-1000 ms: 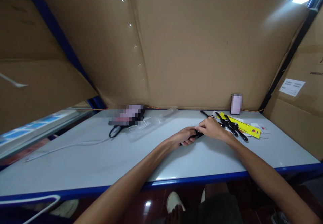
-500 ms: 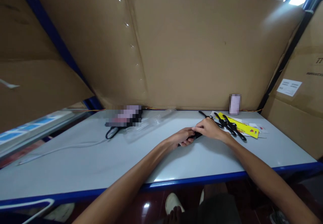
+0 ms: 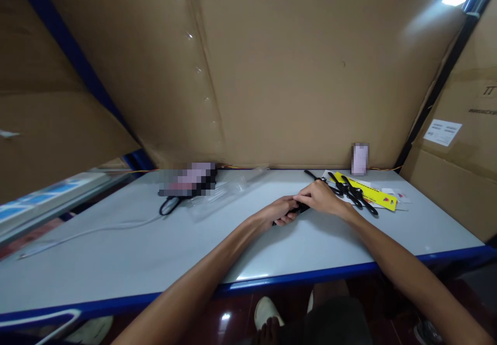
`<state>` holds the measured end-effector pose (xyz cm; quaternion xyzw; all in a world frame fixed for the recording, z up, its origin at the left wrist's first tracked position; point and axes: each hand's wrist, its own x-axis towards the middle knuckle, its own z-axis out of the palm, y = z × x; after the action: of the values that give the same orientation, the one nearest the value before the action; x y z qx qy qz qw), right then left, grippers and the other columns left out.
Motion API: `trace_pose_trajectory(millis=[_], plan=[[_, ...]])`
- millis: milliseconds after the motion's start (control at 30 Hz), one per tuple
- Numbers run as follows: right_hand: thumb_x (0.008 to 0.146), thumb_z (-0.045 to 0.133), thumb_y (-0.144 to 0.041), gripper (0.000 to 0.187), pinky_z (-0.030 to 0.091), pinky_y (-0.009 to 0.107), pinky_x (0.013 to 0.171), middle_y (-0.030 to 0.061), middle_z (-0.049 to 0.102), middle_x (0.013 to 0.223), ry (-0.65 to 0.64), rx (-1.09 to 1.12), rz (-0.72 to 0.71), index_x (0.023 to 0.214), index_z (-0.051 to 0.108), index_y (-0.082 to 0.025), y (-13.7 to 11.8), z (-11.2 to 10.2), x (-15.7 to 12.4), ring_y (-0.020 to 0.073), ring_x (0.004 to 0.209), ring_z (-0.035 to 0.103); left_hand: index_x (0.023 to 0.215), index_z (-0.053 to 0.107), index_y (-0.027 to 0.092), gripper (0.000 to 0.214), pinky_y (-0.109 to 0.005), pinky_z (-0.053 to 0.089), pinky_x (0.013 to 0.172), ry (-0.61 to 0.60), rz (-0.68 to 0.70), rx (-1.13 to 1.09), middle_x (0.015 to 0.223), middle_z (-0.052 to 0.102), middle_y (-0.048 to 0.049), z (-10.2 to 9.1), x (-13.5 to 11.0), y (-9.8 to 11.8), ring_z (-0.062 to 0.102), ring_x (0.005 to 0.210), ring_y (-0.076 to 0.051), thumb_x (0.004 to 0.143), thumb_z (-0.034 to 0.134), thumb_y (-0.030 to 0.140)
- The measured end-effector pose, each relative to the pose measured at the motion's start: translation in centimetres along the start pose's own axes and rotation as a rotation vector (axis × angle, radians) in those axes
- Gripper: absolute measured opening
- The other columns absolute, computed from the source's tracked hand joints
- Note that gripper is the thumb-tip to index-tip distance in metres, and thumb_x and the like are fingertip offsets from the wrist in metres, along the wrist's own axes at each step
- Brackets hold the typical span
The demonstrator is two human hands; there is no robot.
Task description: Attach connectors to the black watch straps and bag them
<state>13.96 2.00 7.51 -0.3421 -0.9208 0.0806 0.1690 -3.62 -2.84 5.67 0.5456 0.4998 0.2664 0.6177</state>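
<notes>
My left hand (image 3: pixel 280 210) is wrapped round a slim black-handled tool (image 3: pixel 302 207) just above the table, with a dark tip showing below the fingers. Right beside it my right hand (image 3: pixel 319 197) is closed over the tool's other end, thumb touching the left hand. Most of the tool is hidden by the fingers. Several black two-handled tools that look like spokeshaves (image 3: pixel 351 193) lie to the right of my right hand. Under them are a yellow card (image 3: pixel 382 198) and white papers (image 3: pixel 392 193).
A clear plastic package (image 3: pixel 217 196) lies left of my hands. Beyond it sits a blurred dark device (image 3: pixel 190 179) with a black loop, near a white cable (image 3: pixel 101 228). A blurred phone-like object (image 3: pixel 360 158) leans against the cardboard wall (image 3: pixel 287 75). The white table (image 3: pixel 155 262) has a blue front edge.
The view has shifted very slightly. Both hands keep the same hold on the black tool, and nothing on the table has visibly moved.
</notes>
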Motion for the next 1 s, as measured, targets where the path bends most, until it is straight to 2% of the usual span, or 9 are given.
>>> trace_pose_trajectory(millis=[200,267,400,500,600,733,800,900,1000], plan=[[0.099,0.055,-0.032,0.034,0.021,0.031,0.060,0.0098,0.075,0.077,0.044,-0.254,0.046,0.080,0.080,-0.018,-0.5,-0.3,-0.2,0.0170,0.067,0.057,0.099,0.051,0.021,0.011,-0.017,0.008,0.042,-0.021,-0.008,0.000,0.056,0.033,0.0103,0.1,-0.1,0.2,0.019,0.041,-0.005,0.089,0.051,0.025],[0.098,0.056,-0.031,0.034,0.021,0.031,0.061,0.0113,0.075,0.077,0.037,-0.284,0.056,0.079,0.079,-0.017,-0.6,-0.3,-0.3,0.0180,0.068,0.059,0.103,0.052,0.021,0.014,-0.017,0.008,0.042,-0.024,-0.008,0.004,0.056,0.033,0.0103,0.1,-0.2,0.3,0.019,0.041,-0.006,0.089,0.049,0.024],[0.099,0.056,-0.033,0.037,0.021,0.030,0.060,0.0082,0.072,0.070,0.011,-0.167,0.040,0.074,0.077,-0.016,-0.7,-0.1,-0.3,0.0142,0.061,0.051,0.090,0.047,0.021,0.005,-0.017,0.008,0.042,-0.010,0.000,0.013,0.058,0.034,0.0092,0.1,-0.3,0.3,0.020,0.042,-0.005,0.090,0.048,0.025],[0.101,0.055,-0.033,0.038,0.021,0.029,0.059,0.0046,0.070,0.068,-0.001,-0.073,0.007,0.075,0.077,-0.017,-0.7,0.0,-0.2,0.0121,0.058,0.046,0.083,0.042,0.022,0.013,-0.017,0.009,0.042,-0.009,-0.009,0.011,0.058,0.035,0.0088,0.0,-0.1,0.1,0.020,0.042,-0.004,0.090,0.051,0.029],[0.100,0.055,-0.033,0.037,0.021,0.029,0.060,0.0054,0.071,0.069,0.021,-0.102,0.033,0.076,0.078,-0.018,-0.4,-0.1,-0.2,0.0133,0.060,0.047,0.093,0.048,0.021,0.008,-0.017,0.008,0.042,-0.018,-0.021,0.002,0.057,0.034,0.0095,-0.1,0.1,0.0,0.020,0.042,-0.005,0.089,0.052,0.028],[0.097,0.057,-0.032,0.034,0.021,0.030,0.060,0.0071,0.070,0.069,0.049,-0.160,0.091,0.074,0.078,-0.018,0.3,-0.4,-0.2,0.0147,0.060,0.048,0.114,0.052,0.021,0.025,-0.017,0.008,0.043,-0.040,-0.017,-0.010,0.057,0.033,0.0099,-0.1,0.1,0.1,0.020,0.041,-0.006,0.090,0.050,0.023],[0.096,0.058,-0.032,0.037,0.020,0.030,0.058,0.0046,0.065,0.062,0.045,-0.123,0.086,0.068,0.075,-0.016,0.4,-0.3,-0.1,0.0128,0.057,0.041,0.113,0.053,0.021,0.023,-0.018,0.008,0.042,-0.037,-0.023,-0.009,0.057,0.033,0.0097,-0.1,0.0,0.2,0.020,0.042,-0.006,0.090,0.049,0.022],[0.096,0.058,-0.032,0.041,0.019,0.028,0.056,-0.0015,0.050,0.053,0.027,-0.001,0.045,0.061,0.071,-0.014,0.5,0.0,-0.1,0.0101,0.055,0.031,0.100,0.050,0.021,0.009,-0.017,0.008,0.042,-0.027,-0.029,-0.010,0.058,0.034,0.0092,0.0,-0.1,0.3,0.019,0.042,-0.005,0.091,0.048,0.023],[0.096,0.059,-0.036,0.044,0.018,0.026,0.056,-0.0050,0.038,0.052,0.012,0.121,0.009,0.060,0.070,-0.013,0.4,0.2,0.1,0.0088,0.056,0.027,0.088,0.043,0.022,0.006,-0.017,0.008,0.043,-0.010,-0.027,-0.010,0.059,0.034,0.0086,0.0,-0.2,0.3,0.020,0.043,-0.005,0.092,0.047,0.023]])
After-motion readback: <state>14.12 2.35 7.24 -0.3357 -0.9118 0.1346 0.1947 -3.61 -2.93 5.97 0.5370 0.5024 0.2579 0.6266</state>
